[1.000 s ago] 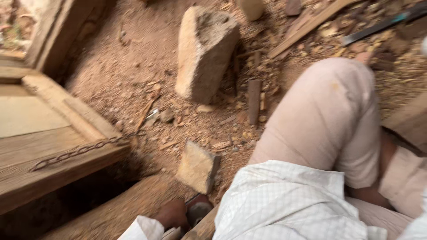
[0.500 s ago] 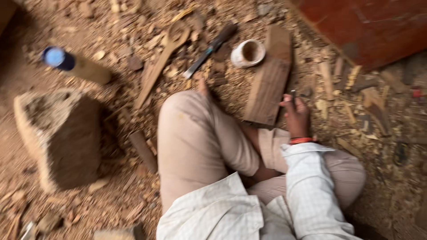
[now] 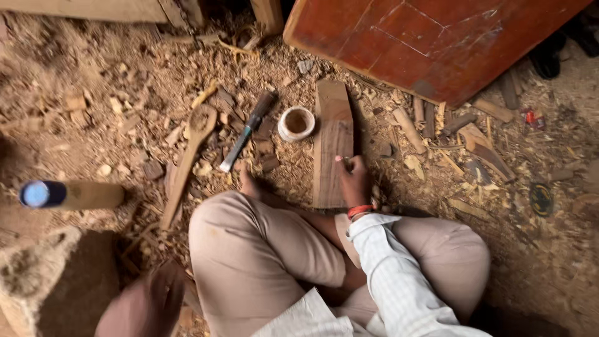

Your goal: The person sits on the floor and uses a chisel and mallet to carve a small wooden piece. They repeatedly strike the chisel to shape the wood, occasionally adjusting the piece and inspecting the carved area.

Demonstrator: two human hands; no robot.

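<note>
Wood shavings and chips point(image 3: 112, 100) cover the ground on which the person sits cross-legged, seen from above. The right hand point(image 3: 353, 180), with an orange band at the wrist, rests on the near end of a flat wooden plank point(image 3: 332, 140) lying on the ground straight ahead of the knees; its fingers are curled together on a small, slim object against the board, too small to identify. The left hand point(image 3: 145, 304) appears only as a blur at the lower edge, and whether its fingers are apart or closed cannot be told. Left of the plank lie a small white cup point(image 3: 296, 123), a chisel point(image 3: 244, 132) and a roughly shaped wooden spoon point(image 3: 187, 159), all apart from the hand. A cylinder with a blue cap point(image 3: 67, 195) lies farther left, beside a stone block point(image 3: 53, 281). A red-brown panel point(image 3: 430, 37) leans beyond the plank. Judged from its flat, uncut outline, the plank is at an early stage: no shaping shows, and nearly all carving remains.
</note>
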